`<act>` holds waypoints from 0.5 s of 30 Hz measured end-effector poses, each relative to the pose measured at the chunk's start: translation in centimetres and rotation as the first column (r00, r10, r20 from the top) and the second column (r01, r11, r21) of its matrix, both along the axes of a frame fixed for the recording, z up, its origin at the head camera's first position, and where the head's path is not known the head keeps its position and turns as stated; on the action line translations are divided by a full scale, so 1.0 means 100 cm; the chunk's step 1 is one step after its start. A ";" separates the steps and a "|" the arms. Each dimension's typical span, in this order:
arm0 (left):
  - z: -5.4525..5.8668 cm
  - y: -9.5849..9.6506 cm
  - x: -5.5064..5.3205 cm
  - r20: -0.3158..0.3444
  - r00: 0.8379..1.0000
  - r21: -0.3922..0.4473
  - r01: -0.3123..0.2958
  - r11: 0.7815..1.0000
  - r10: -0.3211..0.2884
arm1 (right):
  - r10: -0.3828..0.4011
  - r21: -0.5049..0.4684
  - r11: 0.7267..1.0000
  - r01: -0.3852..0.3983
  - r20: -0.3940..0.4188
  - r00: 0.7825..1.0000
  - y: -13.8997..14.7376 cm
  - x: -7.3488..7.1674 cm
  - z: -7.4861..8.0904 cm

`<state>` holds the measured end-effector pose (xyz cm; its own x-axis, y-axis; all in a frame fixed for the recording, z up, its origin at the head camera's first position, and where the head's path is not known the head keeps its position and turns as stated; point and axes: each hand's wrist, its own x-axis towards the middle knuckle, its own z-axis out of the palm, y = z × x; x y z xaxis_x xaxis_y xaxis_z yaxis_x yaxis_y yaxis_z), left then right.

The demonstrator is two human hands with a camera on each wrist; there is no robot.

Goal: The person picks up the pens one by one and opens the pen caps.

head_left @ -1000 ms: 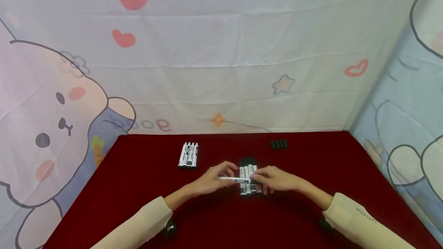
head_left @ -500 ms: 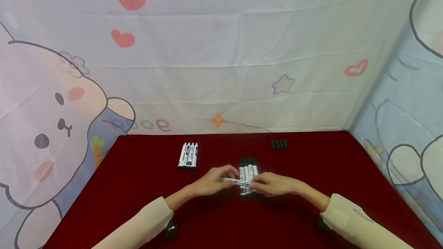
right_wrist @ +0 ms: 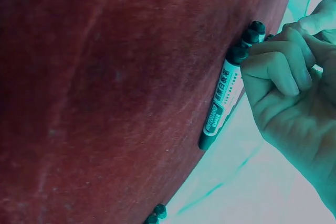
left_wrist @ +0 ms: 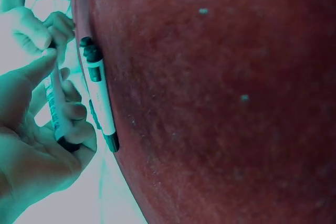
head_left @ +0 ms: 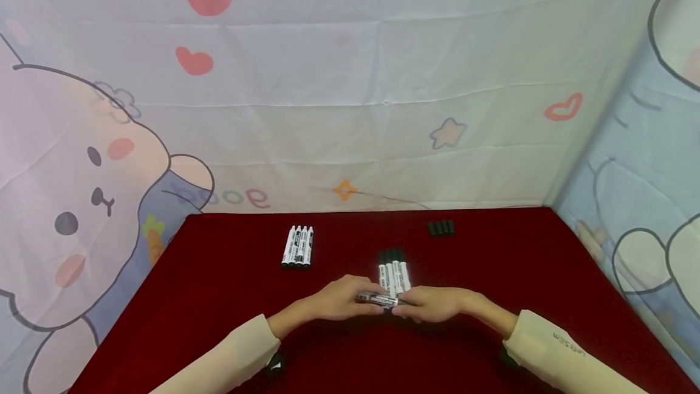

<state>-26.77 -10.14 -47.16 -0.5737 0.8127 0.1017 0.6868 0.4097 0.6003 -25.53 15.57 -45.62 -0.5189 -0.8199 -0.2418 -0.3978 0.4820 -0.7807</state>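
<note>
Left hand (head_left: 347,298) is curled round held marker (head_left: 377,300); its dark right end is pinched by right hand (head_left: 437,304) | held marker is suspended between them, at marker row's (head_left: 395,275) near end, long axis crosswise to it

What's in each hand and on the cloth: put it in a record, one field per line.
Left hand: grips the held marker
Right hand: pinches that marker's dark end
Cloth: red
Center: four capped markers, partly hidden by the hands
Back left: four uncapped markers, side by side
Back right: four black caps, side by side
</note>
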 end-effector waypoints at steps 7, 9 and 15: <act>0.000 0.001 0.002 -0.138 0.988 -0.042 -0.080 0.996 0.073 | -0.015 -0.079 0.997 0.003 -0.155 0.988 0.007 -0.005 -0.014; 0.000 0.001 0.002 -0.166 0.982 -0.042 -0.096 0.995 0.087 | -0.030 -0.121 0.993 0.005 -0.210 0.977 0.008 -0.007 -0.018; 0.002 -0.003 0.003 -0.126 0.990 -0.037 -0.066 0.997 0.061 | -0.079 -0.155 0.987 0.045 -0.218 0.973 0.008 0.000 -0.017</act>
<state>-26.45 -10.41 -46.94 -0.6092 0.7800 0.1429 0.7270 0.4773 0.4937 -25.52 16.40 -47.34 -0.5969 -0.8023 0.0068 -0.5424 0.3973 -0.7403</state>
